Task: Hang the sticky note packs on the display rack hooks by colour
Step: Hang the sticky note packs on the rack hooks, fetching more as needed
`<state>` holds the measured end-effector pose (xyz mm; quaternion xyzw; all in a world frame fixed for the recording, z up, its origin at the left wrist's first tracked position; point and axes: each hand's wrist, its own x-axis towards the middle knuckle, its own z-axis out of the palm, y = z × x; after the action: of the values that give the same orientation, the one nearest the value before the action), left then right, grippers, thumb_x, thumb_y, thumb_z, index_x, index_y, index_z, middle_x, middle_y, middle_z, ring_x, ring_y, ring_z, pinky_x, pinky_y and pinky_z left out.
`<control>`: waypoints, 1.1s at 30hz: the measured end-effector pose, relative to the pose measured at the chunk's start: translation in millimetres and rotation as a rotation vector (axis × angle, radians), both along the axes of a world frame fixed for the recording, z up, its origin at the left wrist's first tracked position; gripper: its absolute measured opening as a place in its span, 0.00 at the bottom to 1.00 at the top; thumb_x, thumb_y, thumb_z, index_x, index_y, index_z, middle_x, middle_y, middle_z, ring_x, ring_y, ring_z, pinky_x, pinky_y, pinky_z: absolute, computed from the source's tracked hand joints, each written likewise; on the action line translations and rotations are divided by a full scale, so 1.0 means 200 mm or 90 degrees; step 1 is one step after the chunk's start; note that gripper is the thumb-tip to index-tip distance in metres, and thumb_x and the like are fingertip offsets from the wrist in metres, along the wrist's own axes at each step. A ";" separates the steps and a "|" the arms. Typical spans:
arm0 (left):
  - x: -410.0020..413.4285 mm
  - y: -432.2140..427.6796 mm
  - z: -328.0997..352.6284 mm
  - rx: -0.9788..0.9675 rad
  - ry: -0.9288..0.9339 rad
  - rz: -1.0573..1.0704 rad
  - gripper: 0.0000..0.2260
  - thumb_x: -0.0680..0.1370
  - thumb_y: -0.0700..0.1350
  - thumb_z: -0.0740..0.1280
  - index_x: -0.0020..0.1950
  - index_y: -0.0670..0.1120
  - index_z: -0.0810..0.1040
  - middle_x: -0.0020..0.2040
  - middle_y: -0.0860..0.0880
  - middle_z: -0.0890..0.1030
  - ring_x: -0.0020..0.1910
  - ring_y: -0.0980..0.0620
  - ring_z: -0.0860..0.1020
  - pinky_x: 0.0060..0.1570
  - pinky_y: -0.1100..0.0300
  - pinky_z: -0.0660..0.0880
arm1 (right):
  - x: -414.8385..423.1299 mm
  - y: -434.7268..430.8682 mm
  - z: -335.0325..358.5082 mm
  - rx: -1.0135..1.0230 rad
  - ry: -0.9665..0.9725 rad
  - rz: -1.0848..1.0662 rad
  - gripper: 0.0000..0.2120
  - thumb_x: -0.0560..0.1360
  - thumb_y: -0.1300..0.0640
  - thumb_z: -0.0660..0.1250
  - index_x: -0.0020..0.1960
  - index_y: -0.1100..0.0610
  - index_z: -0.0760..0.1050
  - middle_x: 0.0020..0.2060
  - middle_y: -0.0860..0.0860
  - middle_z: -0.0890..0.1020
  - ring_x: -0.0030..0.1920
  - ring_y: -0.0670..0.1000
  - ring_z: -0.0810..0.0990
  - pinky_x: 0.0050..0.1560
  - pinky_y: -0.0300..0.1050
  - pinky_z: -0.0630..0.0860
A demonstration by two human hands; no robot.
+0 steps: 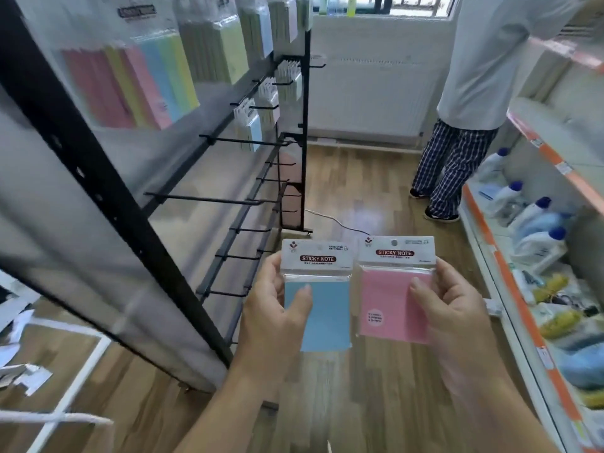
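Left hand (274, 308) pinching a blue sticky note pack (322, 299), thumb over its front, right hand (454, 305) gripping a pink sticky note pack (394, 295) just beside it, both packs upright, held right of the black display rack (130, 204), bare hooks (209, 199) on its lower rows, hung packs (209, 47) on its upper rows

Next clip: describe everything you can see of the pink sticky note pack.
The pink sticky note pack is a square pink pad in a clear plastic sleeve, topped by a white header card with a red STICKY NOTE label and a round hang hole. A small round white sticker sits low on its left. The right hand holds it upright, slightly tilted, thumb on its front, fingers at its right edge. It is close beside the blue pack, above the wooden floor.
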<state>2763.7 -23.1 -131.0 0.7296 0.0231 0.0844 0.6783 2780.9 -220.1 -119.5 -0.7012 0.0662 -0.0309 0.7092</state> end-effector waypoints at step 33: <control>2.46 -0.14 -0.02 0.083 0.017 0.553 0.07 0.73 0.51 0.68 0.46 0.64 0.81 0.48 0.66 0.82 0.47 0.61 0.81 0.35 0.64 0.77 | 3.04 0.21 0.00 -0.154 -0.063 0.399 0.11 0.69 0.58 0.65 0.47 0.47 0.81 0.39 0.41 0.85 0.34 0.44 0.80 0.36 0.46 0.77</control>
<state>3255.1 -51.9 -135.0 0.6946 0.3308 0.3537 0.5321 3388.8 -177.3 -120.2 -0.7642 -0.1909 0.1468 0.5984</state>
